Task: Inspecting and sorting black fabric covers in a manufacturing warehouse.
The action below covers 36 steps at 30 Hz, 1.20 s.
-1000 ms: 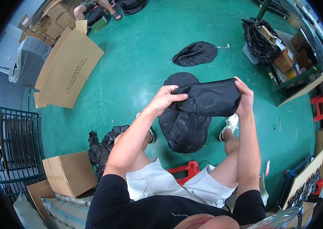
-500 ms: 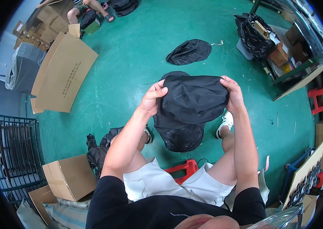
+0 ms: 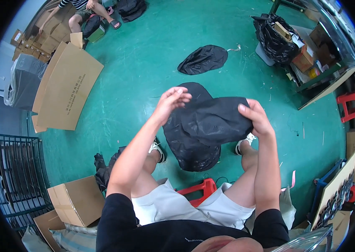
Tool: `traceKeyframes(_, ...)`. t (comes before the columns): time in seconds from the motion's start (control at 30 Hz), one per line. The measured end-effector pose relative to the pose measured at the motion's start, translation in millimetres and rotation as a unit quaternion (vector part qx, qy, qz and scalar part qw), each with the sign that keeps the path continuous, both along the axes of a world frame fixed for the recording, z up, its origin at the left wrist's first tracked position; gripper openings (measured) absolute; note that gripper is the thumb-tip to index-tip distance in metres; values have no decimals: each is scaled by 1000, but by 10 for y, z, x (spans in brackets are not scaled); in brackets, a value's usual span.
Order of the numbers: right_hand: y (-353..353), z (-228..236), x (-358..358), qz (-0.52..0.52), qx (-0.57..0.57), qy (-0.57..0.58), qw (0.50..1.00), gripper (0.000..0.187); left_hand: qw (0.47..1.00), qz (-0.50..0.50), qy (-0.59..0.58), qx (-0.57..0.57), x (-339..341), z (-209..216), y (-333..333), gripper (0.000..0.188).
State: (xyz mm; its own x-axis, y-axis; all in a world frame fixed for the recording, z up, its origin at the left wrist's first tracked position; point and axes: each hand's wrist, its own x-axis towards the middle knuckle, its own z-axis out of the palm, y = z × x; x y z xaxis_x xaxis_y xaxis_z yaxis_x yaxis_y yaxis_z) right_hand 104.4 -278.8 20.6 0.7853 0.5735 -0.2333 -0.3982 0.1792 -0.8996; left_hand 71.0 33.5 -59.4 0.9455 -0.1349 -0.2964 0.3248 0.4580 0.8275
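Observation:
A black fabric cover (image 3: 217, 119), loose and rounded with a few creases, hangs in front of me above the floor. My right hand (image 3: 258, 116) grips its right edge, thumb on top and fingers behind. My left hand (image 3: 173, 103) is beside the cover's upper left, its fingers loosely curled and apart, with nothing visible in them. Below the held cover more black fabric (image 3: 194, 157) lies on the floor between my feet, partly hidden by it. Farther off, another black cover (image 3: 203, 59) lies flat, a short pale strip at its right end.
A red stool (image 3: 204, 191) shows between my legs. Large cardboard (image 3: 70, 88) stands at the left, near a wire rack (image 3: 22, 168) and a closed carton (image 3: 77, 201). A black bin bag (image 3: 272, 40) sits at the far right. Another person (image 3: 87, 14) sits at the far left.
My left hand has let go of the cover's left edge and shifted slightly away. The cover's left side has dropped, while my right hand keeps its hold and has moved lower.

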Motion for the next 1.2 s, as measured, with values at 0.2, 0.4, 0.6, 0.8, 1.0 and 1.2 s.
traceKeyframes(0.2,-186,-67,-25,70,-130,20,989,20,822,26,-69,565,1322,-1364,583,46)
traceKeyframes(0.4,-481,-252,117,9,-311,1,950,26,666,-108,46,737,2530,-2753,859,57)
traceKeyframes(0.6,-211,-202,194,-70,-464,-135,873,26,649,-134,116,740,3406,-3508,1021,63)
traceKeyframes(0.8,52,-196,244,-43,-466,-114,876,33,686,-124,137,704,3430,-3741,1140,68)
traceKeyframes(1.0,141,-70,198,58,-451,-157,876,36,772,185,-37,607,3364,-2853,1349,40)
traceKeyframes(1.2,302,-271,6,71,-368,-249,893,26,867,253,-95,418,3330,-1538,1453,20)
